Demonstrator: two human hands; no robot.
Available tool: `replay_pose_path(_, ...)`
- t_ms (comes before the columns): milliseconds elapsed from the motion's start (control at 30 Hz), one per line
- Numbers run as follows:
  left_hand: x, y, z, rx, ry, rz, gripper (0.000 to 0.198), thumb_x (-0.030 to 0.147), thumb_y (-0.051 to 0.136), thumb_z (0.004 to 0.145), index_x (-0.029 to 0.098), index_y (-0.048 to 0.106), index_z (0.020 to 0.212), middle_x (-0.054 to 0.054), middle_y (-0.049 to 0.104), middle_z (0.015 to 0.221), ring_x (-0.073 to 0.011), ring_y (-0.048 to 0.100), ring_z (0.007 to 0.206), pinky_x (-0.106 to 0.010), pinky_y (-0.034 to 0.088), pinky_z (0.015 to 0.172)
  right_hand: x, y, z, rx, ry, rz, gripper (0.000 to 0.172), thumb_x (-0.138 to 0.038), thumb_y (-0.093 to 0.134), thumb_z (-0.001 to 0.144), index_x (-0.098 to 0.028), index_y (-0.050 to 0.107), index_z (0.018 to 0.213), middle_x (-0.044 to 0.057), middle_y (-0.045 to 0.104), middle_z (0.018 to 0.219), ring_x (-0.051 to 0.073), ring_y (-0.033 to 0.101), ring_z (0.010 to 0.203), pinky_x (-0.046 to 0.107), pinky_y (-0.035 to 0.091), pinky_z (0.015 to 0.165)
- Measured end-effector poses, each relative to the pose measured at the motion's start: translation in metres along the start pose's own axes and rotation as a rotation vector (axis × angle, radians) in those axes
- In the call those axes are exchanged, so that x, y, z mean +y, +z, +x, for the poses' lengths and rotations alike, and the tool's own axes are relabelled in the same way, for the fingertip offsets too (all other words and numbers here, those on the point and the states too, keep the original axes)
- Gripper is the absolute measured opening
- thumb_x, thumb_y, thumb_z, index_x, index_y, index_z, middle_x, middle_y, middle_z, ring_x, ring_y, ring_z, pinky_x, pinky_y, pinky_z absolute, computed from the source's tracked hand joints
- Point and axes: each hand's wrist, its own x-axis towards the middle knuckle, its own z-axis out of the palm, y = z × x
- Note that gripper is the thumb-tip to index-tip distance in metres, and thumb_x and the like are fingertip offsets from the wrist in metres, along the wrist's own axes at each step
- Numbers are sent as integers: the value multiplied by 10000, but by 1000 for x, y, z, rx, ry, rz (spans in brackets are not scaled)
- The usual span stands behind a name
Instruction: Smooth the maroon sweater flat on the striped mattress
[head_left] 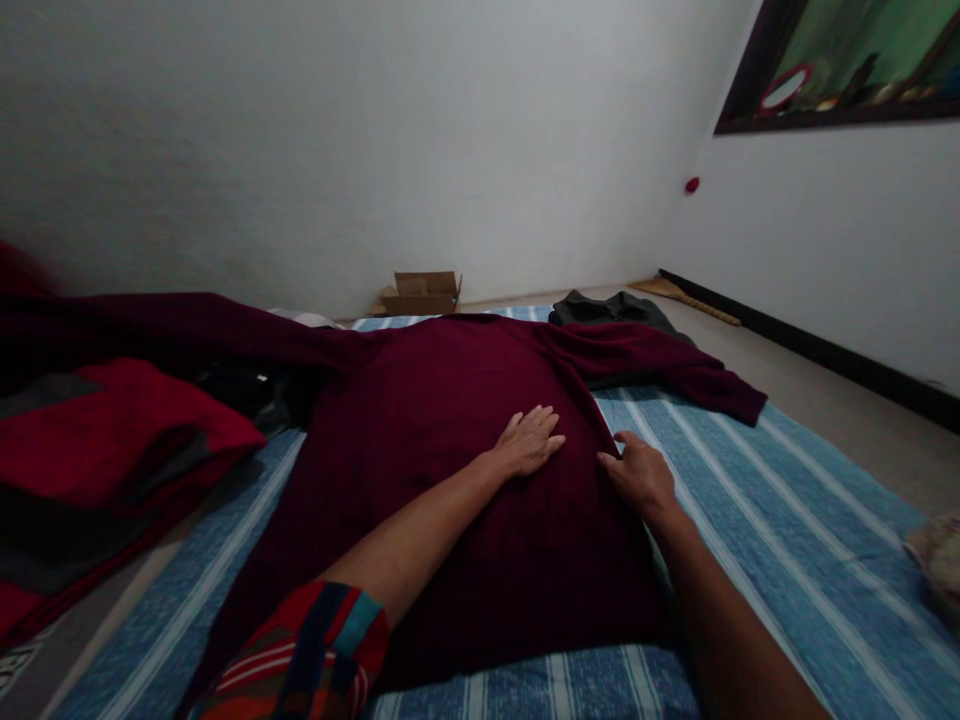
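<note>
A dark maroon sweater [442, 460] lies spread flat on a blue striped bedsheet [765, 520], its sleeves stretched out to the left and right. My left hand [529, 440] rests flat on the sweater's middle, fingers stretched out and open. My right hand [639, 472] sits at the sweater's right edge with the fingers curled, pinching the fabric of the side seam. The right sleeve [675, 372] reaches toward the bed's far right edge.
A pile of red and dark clothes [97, 450] lies at the left. A dark garment [611, 308] sits at the far end of the bed. A cardboard box [422, 292] stands against the back wall. Bare floor [840, 400] runs along the right.
</note>
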Motion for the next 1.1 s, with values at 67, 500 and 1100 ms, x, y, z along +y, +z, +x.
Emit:
replay_pose_path(67, -1, 4, 1, 22, 0, 20, 566, 478, 183, 921, 210, 240, 1417, -56, 175, 1515, -198, 81, 1392, -453, 105, 1106, 5, 2, 1, -13, -22, 56, 334, -361, 542, 784, -178, 637, 1047, 82, 692, 873, 229, 637, 849, 275, 414, 653)
replay_pose_path(500, 8, 0, -5, -6, 15, 109, 704, 673, 212, 845, 265, 253, 1417, -74, 151, 1520, -254, 66, 1392, -502, 92, 1089, 19, 2, 6, -24, -45, 103, 212, -325, 552, 765, -200, 691, 868, 62, 701, 829, 192, 639, 778, 243, 402, 622)
replay_pose_path(1100, 40, 3, -23, -95, 16, 65, 595, 492, 214, 911, 175, 231, 1415, -77, 118, 1525, -214, 49, 1396, -460, 131, 1102, 18, -7, 3, -98, -94, 53, 272, -382, 603, 761, -170, 667, 918, 101, 684, 910, 239, 625, 887, 270, 420, 665)
